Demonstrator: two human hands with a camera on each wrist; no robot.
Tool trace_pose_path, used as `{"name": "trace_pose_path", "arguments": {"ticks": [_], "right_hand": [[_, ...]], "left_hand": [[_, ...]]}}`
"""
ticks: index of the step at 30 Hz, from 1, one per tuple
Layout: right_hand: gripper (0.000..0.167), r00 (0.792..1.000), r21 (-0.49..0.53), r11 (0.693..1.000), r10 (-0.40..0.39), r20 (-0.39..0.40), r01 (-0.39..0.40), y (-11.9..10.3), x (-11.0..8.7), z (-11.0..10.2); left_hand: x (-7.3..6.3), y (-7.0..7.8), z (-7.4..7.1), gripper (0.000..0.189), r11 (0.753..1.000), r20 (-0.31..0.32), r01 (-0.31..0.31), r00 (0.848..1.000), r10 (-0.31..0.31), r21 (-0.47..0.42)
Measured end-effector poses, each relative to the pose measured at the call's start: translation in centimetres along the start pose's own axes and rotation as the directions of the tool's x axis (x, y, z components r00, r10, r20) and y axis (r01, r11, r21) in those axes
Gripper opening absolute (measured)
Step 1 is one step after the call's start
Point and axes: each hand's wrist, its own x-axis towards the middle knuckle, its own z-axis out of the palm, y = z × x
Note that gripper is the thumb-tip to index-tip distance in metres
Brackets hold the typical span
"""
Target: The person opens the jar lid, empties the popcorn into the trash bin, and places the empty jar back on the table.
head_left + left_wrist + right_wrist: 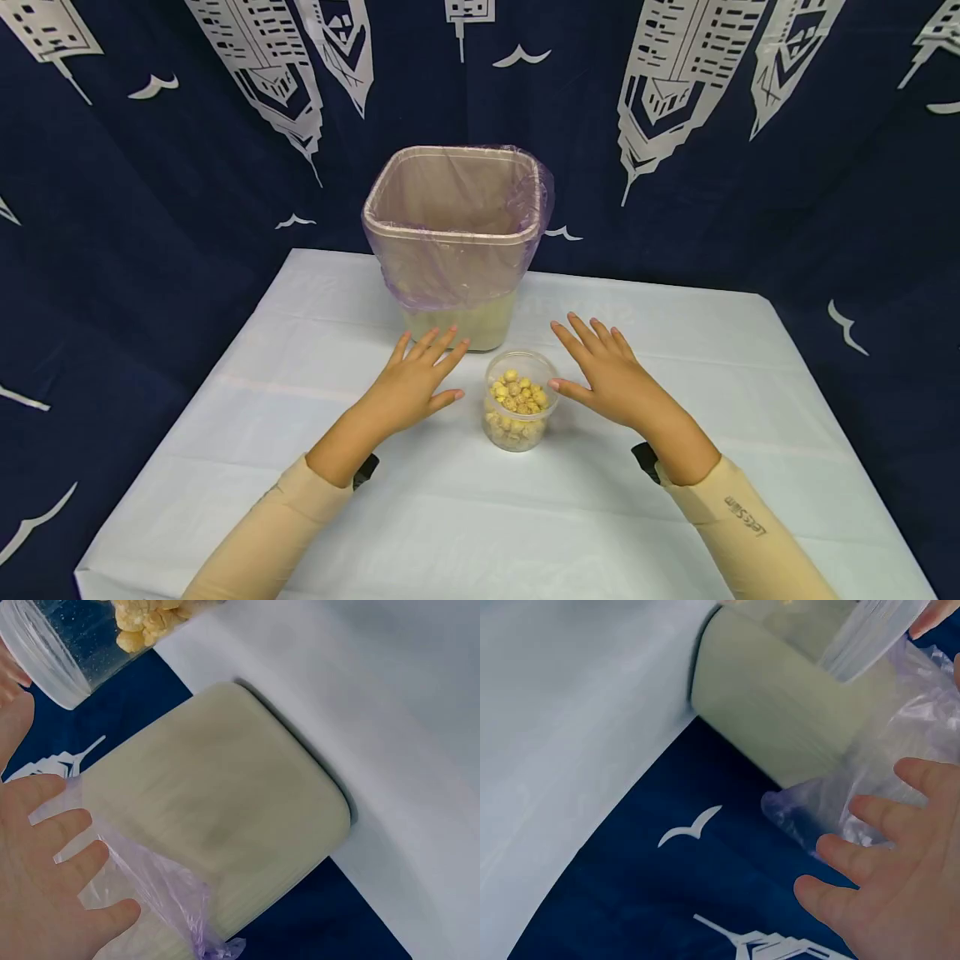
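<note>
A clear round plastic tub (517, 429) of yellow popcorn (519, 393) stands lidless on the table between the two hands. My left hand (408, 387) is held to its left with the fingers spread, holding nothing. On the other side my right hand (611, 383) has its fingers spread too; its thumb tip appears close to the tub's rim, and I cannot tell if they touch. In the left wrist view the tub (82, 652) shows at the top left, beyond the left hand (52, 877). The right wrist view shows the right hand (900, 855) with fingers apart.
Behind the tub stands a beige bin (465, 321), lined with a thin purple plastic bag (450, 267) folded over its rim. A white cloth (420, 517) covers the table. Dark blue curtain (187, 217) with white printed buildings hangs around the back and sides.
</note>
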Motion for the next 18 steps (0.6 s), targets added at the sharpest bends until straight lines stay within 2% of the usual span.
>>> {"name": "trace_pose_path", "arguments": {"ticks": [5, 9, 18], "right_hand": [[0.078, 1.000, 0.002, 1.000, -0.030, 0.003, 0.030, -1.2, 0.8, 0.7], [0.080, 0.998, 0.010, 0.998, -0.060, 0.008, 0.060, -2.3, 1.5, 1.5], [0.095, 0.998, -0.034, 0.998, -0.053, 0.024, 0.054, -4.2, 2.6, 2.7]], "left_hand": [[0.1, 0.0, 0.5, 0.068, 1.000, -0.011, -0.013, 1.000, 0.013, -0.010], [0.2, 0.1, 1.0, 0.068, 1.000, 0.007, -0.016, 1.000, 0.016, 0.002], [0.4, 0.9, 2.0, 0.067, 1.000, 0.056, -0.024, 0.998, 0.024, -0.014]]}}
